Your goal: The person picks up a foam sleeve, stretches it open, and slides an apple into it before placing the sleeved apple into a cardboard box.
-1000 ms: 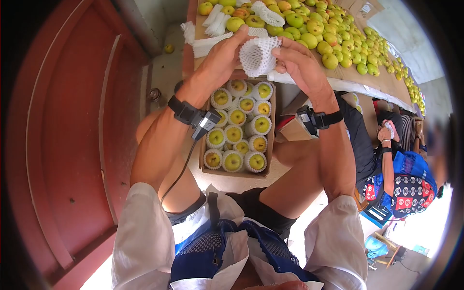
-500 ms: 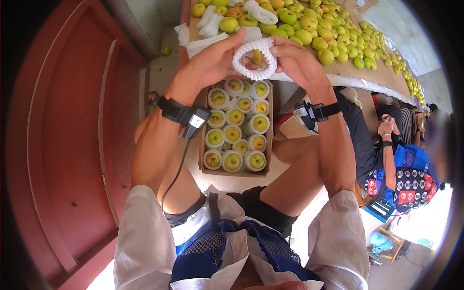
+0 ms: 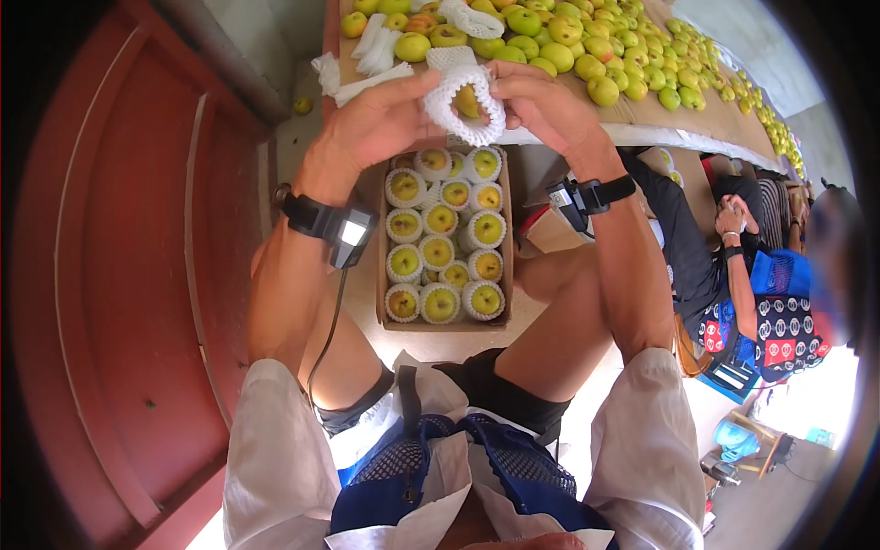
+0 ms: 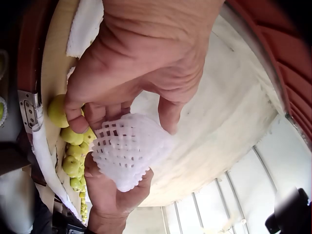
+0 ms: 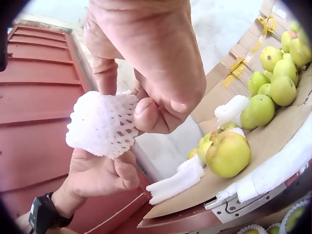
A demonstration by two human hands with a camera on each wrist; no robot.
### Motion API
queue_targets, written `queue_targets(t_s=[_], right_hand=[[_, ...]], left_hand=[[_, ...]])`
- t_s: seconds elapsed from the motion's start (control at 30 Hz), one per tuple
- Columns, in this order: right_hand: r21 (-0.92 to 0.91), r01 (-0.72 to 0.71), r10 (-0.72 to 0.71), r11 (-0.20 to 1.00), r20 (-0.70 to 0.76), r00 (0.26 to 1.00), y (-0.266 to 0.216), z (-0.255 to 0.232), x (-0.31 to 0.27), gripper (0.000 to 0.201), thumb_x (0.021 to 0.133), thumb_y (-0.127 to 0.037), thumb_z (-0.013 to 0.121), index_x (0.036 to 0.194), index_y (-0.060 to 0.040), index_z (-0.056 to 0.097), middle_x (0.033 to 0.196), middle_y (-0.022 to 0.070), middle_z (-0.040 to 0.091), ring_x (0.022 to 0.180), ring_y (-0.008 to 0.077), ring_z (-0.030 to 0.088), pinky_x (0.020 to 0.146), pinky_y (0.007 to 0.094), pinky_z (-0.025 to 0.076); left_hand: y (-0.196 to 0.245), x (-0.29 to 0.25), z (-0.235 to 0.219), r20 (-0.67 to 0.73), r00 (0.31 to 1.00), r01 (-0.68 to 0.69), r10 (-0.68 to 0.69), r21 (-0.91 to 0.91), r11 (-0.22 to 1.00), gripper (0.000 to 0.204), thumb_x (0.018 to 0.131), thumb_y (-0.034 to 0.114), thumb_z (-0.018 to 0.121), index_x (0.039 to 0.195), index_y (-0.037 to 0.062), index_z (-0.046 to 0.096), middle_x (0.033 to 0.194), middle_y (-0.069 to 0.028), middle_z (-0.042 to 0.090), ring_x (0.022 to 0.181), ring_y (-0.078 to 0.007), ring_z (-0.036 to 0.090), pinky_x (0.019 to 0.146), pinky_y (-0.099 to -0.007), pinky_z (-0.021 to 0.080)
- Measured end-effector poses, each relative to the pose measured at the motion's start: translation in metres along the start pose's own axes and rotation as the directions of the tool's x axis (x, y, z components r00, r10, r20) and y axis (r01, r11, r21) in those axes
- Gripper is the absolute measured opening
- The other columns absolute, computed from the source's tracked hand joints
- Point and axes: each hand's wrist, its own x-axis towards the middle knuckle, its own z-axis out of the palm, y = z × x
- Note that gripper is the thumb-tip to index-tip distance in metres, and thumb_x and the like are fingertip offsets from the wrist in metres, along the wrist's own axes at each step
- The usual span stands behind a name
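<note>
A white foam net [image 3: 492, 124] is held between both hands above the near table edge, its round opening facing the head camera. Yellow-green fruit [image 3: 467, 101] shows through that opening. My left hand [image 3: 380, 119] holds the net from the left side; my right hand [image 3: 550, 105] pinches its rim from the right. In the left wrist view my left hand [image 4: 146, 53] curls over the net [image 4: 129, 146], with my right hand [image 4: 112, 195] below. The right wrist view has my right thumb and fingers [image 5: 146, 113] on the net [image 5: 102, 124], hiding its far side.
Below the hands, a cardboard box [image 3: 380, 266] holds several fruits in foam nets. The table [image 3: 660, 124] carries many loose yellow-green fruits [image 3: 602, 90] and folded foam nets [image 3: 376, 44]. A red door [image 3: 119, 275] stands left. Another person [image 3: 742, 275] sits right.
The net's opening has turned toward the head camera, and fruit shows in it. Both hands and the net sit further left in the head view, as does the table.
</note>
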Motion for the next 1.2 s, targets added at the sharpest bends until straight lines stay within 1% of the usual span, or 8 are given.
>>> queue_targets(t_s=[0.13, 0.43, 0.53, 0.73, 0.9, 1.07, 1.13, 1.2], right_hand=[[-0.009, -0.012, 0.012, 1.0, 0.013, 1.0, 0.002, -0.005, 0.003, 0.016, 0.092, -0.022, 0.063, 0.1, -0.0077, 0.065, 0.082, -0.006, 0.054, 0.07, 0.0028, 0.045, 0.055, 0.0204, 0.033], [0.109, -0.067, 0.077, 0.992, -0.09, 0.993, 0.016, -0.029, 0.012, 0.016, 0.091, -0.023, 0.068, 0.099, -0.0093, 0.065, 0.083, -0.0055, 0.056, 0.072, 0.0036, 0.048, 0.053, 0.0216, 0.031], [0.157, -0.048, 0.067, 0.986, -0.12, 0.99, 0.017, -0.03, 0.013, 0.019, 0.091, -0.024, 0.071, 0.1, -0.0091, 0.065, 0.086, -0.0053, 0.057, 0.074, 0.0043, 0.051, 0.053, 0.0223, 0.031], [0.07, -0.056, 0.072, 0.996, -0.245, 0.967, 0.042, -0.05, 0.03, 0.017, 0.092, -0.022, 0.072, 0.1, -0.0086, 0.065, 0.089, -0.006, 0.058, 0.075, 0.0035, 0.051, 0.053, 0.0226, 0.031], [-0.146, -0.13, 0.06, 0.981, -0.41, 0.91, 0.042, -0.043, 0.032, 0.026, 0.092, -0.026, 0.071, 0.107, -0.0059, 0.067, 0.089, -0.0051, 0.059, 0.076, 0.003, 0.05, 0.054, 0.0226, 0.032], [-0.391, -0.065, -0.143, 0.918, -0.479, 0.866, 0.056, -0.04, 0.038, 0.037, 0.092, -0.03, 0.07, 0.117, -0.0032, 0.066, 0.094, -0.0011, 0.064, 0.079, 0.0088, 0.052, 0.065, 0.0253, 0.04], [-0.49, -0.061, -0.21, 0.87, -0.479, 0.852, 0.076, -0.053, 0.051, 0.042, 0.093, -0.033, 0.068, 0.116, 0.0028, 0.063, 0.098, 0.0106, 0.068, 0.086, 0.0205, 0.061, 0.075, 0.0329, 0.046], [-0.57, -0.091, -0.254, 0.816, -0.496, 0.831, 0.093, -0.058, 0.059, 0.045, 0.094, -0.033, 0.065, 0.116, 0.0061, 0.062, 0.101, 0.02, 0.069, 0.091, 0.03, 0.065, 0.082, 0.0377, 0.049]], left_hand=[[-0.009, 0.004, 0.002, 0.061, 0.998, 0.025, -0.027, 0.034, 0.999, 0.05, 0.097, 0.019, 0.066, 0.14, 0.0043, 0.047, 0.135, -0.0087, 0.058, 0.125, -0.0228, 0.056, 0.104, -0.0446, 0.047], [-0.021, 0.027, -0.018, -0.2, 0.978, -0.039, 0.061, 0.114, 0.993, 0.037, 0.097, 0.018, 0.067, 0.129, 0.0045, 0.057, 0.125, -0.0049, 0.065, 0.116, -0.0169, 0.062, 0.103, -0.0372, 0.05], [-0.028, 0.037, -0.022, -0.256, 0.963, -0.05, 0.083, 0.134, 0.99, 0.03, 0.097, 0.019, 0.067, 0.122, 0.0044, 0.062, 0.117, -0.0024, 0.067, 0.104, -0.0117, 0.064, 0.089, -0.0304, 0.053], [-0.038, 0.051, -0.028, -0.42, 0.882, -0.046, 0.214, 0.375, 0.926, 0.02, 0.098, 0.025, 0.066, 0.103, 0.0055, 0.064, 0.091, 0.0009, 0.064, 0.078, -0.0044, 0.052, 0.057, -0.021, 0.038], [-0.049, 0.068, -0.02, -0.565, 0.759, 0.033, 0.324, 0.531, 0.847, 0.024, 0.098, 0.029, 0.066, 0.1, 0.0055, 0.062, 0.088, -0.0007, 0.062, 0.077, -0.0065, 0.054, 0.058, -0.0222, 0.042], [-0.063, 0.091, -0.041, -0.602, 0.658, 0.131, 0.452, 0.683, 0.719, 0.033, 0.098, 0.03, 0.064, 0.107, -0.0006, 0.061, 0.097, -0.0092, 0.065, 0.085, -0.0172, 0.059, 0.071, -0.0308, 0.047], [-0.066, 0.098, -0.043, -0.615, 0.615, 0.204, 0.494, 0.729, 0.653, 0.037, 0.097, 0.028, 0.062, 0.113, -0.0055, 0.06, 0.109, -0.0209, 0.068, 0.1, -0.0299, 0.065, 0.088, -0.0393, 0.049], [-0.067, 0.097, -0.034, -0.602, 0.59, 0.24, 0.538, 0.767, 0.595, 0.038, 0.098, 0.028, 0.06, 0.114, -0.0063, 0.059, 0.11, -0.0238, 0.067, 0.103, -0.0332, 0.065, 0.09, -0.0409, 0.049]])
